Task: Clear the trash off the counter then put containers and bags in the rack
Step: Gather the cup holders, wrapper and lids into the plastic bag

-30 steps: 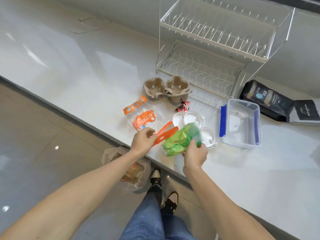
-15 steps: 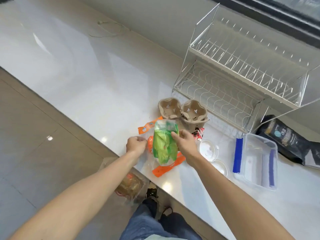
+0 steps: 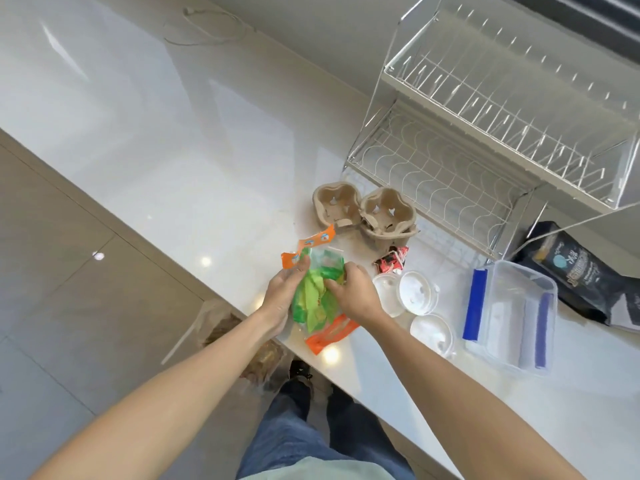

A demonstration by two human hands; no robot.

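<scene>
Over the counter's front edge, my left hand [image 3: 284, 295] and my right hand [image 3: 353, 295] both grip a crumpled green plastic wrapper [image 3: 313, 299]. An orange wrapper [image 3: 330, 336] sticks out below the green one, and a torn orange strip [image 3: 311, 245] shows above my left hand. A cardboard cup carrier [image 3: 363, 211] sits just behind them. A small red and black packet [image 3: 391, 263] lies to its right. Three clear round lids [image 3: 414, 296] lie right of my right hand. The white wire rack [image 3: 485, 133] stands at the back right.
A clear plastic container with blue clips [image 3: 512, 313] lies right of the lids, and a black coffee bag [image 3: 568, 271] lies behind it. On the floor by my feet stands a clear trash bag [image 3: 249, 348]. A thin cord [image 3: 204, 26] lies at the counter's back.
My right hand lifted the green wrapper off the counter and brought it left. My left hand has come onto it, so both hands now hold it together.
</scene>
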